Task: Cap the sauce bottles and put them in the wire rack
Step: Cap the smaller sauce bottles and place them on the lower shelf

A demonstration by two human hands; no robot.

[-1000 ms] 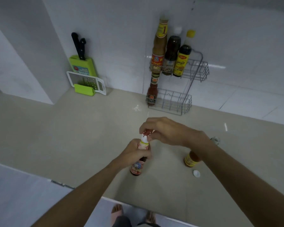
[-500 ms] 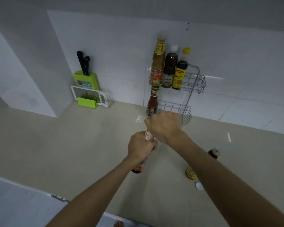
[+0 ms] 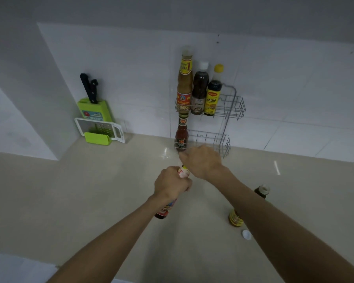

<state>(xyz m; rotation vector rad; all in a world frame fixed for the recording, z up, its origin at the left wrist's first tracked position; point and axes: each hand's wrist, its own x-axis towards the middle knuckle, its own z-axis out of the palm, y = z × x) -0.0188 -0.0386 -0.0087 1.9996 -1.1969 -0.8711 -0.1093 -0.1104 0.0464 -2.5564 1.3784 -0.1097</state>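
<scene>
My left hand (image 3: 172, 183) grips the sauce bottle (image 3: 165, 209) below the wire rack (image 3: 232, 107); my right hand (image 3: 201, 161) curls over its top. A loose cap could leak sauce when racked.

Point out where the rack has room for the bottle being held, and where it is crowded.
Lower tier of the wire rack: bare right of the red sauce bottle. Upper tier: three bottles fill its left; bare at right. The right hand partly hides the lower tier's front.
</scene>
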